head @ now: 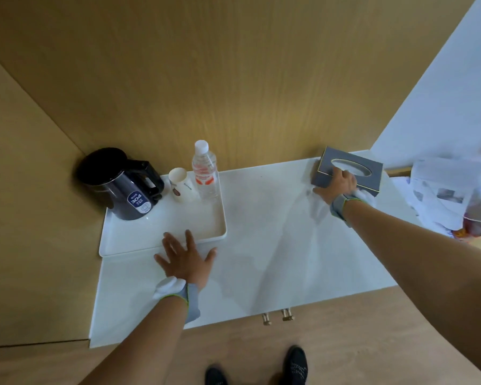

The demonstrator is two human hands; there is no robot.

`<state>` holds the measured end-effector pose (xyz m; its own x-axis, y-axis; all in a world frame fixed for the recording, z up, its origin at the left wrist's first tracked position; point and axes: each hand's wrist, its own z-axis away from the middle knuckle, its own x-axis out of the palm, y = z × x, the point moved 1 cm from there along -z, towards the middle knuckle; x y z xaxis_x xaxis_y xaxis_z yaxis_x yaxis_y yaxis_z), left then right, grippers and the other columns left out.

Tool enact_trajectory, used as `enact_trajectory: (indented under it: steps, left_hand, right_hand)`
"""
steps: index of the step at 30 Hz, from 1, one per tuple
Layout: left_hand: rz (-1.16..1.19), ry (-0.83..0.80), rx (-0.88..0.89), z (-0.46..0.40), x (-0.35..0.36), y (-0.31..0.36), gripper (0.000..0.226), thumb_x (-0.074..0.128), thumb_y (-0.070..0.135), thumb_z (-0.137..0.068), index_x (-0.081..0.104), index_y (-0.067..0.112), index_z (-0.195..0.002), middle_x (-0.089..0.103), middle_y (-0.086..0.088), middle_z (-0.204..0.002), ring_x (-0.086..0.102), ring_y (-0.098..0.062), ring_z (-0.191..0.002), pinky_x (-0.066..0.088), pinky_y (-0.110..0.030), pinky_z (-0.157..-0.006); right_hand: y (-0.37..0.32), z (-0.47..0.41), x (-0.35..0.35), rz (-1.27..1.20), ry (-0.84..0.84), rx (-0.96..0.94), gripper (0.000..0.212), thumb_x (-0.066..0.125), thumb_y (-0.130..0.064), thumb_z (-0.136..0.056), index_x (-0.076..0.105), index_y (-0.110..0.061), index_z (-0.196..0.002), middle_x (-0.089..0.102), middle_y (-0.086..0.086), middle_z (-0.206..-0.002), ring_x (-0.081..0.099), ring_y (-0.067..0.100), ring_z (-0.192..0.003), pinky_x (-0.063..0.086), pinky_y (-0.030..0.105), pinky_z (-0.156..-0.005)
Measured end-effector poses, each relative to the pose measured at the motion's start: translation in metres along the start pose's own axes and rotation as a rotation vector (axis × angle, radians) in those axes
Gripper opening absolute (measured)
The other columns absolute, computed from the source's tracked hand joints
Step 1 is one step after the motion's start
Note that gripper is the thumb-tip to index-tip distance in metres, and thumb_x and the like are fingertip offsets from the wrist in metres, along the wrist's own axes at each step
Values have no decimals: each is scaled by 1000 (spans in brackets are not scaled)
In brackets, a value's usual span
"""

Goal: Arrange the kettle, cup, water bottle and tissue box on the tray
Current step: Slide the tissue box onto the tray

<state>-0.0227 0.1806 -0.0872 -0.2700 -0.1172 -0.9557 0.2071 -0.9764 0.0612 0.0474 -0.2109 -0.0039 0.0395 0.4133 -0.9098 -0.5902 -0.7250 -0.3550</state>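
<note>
A white tray [178, 232] lies at the left of the white counter. On it stand a black kettle [122, 184] at the back left, a white paper cup [181, 184] beside it, and a clear water bottle [205, 173] with a white cap at the tray's back right. My left hand [185, 259] rests flat with fingers spread on the counter at the tray's front edge. At the counter's far right, my right hand [338, 183] grips the near side of a dark grey tissue box [350, 169], which looks tilted and off the tray.
The white counter [275, 245] is bounded by wooden walls behind and at the left. A pile of papers and a bag [450, 195] sits at the far right. Two brass drawer knobs [278, 318] stick out below the front edge. My shoes show on the floor.
</note>
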Motion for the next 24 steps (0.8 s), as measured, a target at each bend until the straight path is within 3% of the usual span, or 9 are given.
enact_trajectory:
  steps: [6,10,13,20,24]
  left_hand:
    - [-104,11,166,17,16,32,91,33,69,-94,2,18,-162,-4,-28,-166,-3,-46,-154,6,-61,-123]
    - [-70,9,187,17,24,37,95,37,67,-94,-4,14,-162,-8,-30,-165,-8,-51,-152,11,-57,-124]
    - [-61,-11,202,14,27,34,96,37,67,-94,-8,15,-162,-13,-29,-165,-14,-51,-151,8,-53,-125]
    - [-23,-68,227,14,22,30,100,36,73,-92,-18,22,-159,-27,-20,-164,-22,-45,-152,11,-54,-124]
    - [53,-26,161,17,14,14,100,33,75,-91,-18,23,-159,-26,-14,-166,-17,-36,-155,8,-57,-123]
  right_hand:
    - [20,-13,-7,169,-41,-8,83,75,-40,-86,32,-15,-152,36,13,-152,27,33,-146,32,52,-116]
    - [13,-16,-7,213,-52,57,59,65,-26,-91,41,-15,-143,38,15,-150,26,34,-146,37,57,-110]
    - [11,-14,-5,269,-56,73,52,59,-19,-89,45,-15,-139,38,12,-147,25,32,-147,38,58,-106]
    - [-1,7,11,228,-141,36,56,71,-30,-86,45,-23,-135,35,8,-148,26,38,-143,40,60,-100]
    - [2,22,22,327,-121,-58,59,72,-25,-86,45,-18,-137,33,12,-149,21,36,-145,33,60,-108]
